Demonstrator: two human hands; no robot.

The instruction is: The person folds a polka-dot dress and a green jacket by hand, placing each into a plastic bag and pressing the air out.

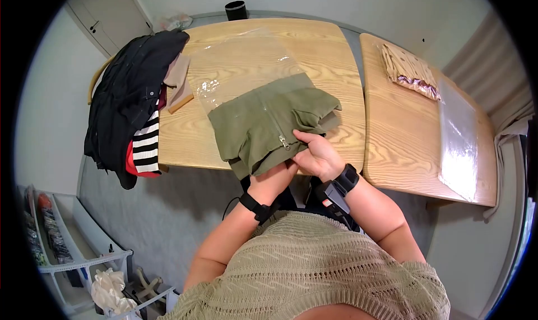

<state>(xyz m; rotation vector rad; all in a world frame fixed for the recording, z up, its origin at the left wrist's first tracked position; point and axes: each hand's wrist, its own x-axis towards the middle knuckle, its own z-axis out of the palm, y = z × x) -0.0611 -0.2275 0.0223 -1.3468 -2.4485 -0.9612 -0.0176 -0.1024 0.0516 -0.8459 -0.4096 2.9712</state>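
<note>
A folded olive green zip-up jacket point(246, 118) lies at the front of the near table, its metal zipper pull point(283, 142) facing up. Its lower edge is between my hands. My right hand point(320, 156) is closed on that edge, thumb on top of the cloth and fingers underneath. To its left, my left hand point(274, 181) grips the same edge from below, its fingertips hidden under the fabric. Beyond the jacket a clear plastic bag point(241, 59) is spread flat, and the jacket's far part overlaps it.
Dark and striped clothes point(131, 96) are heaped over the table's left end. On the right-hand table point(400, 143) are a packed beige garment point(412, 71) and clear plastic bags point(460, 146). A black bin point(236, 10) stands behind; a storage rack point(84, 258) is at lower left.
</note>
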